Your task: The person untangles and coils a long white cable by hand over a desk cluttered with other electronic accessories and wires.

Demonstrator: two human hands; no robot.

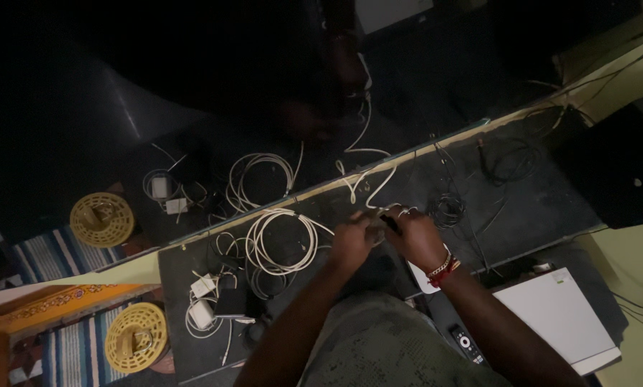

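Right now, in the head view, the left hand [351,240] and right hand [416,236] meet at the middle of the frame, both pinched on a thin white cable [368,183]. Holding it gently and pulling slowly would keep it from knotting. It snakes up toward the dark top. A coiled white cord [282,244] lies just left on the dark glossy table [536,201].

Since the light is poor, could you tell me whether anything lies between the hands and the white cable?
Nothing visible does: the left hand and right hand are already at the white cable.
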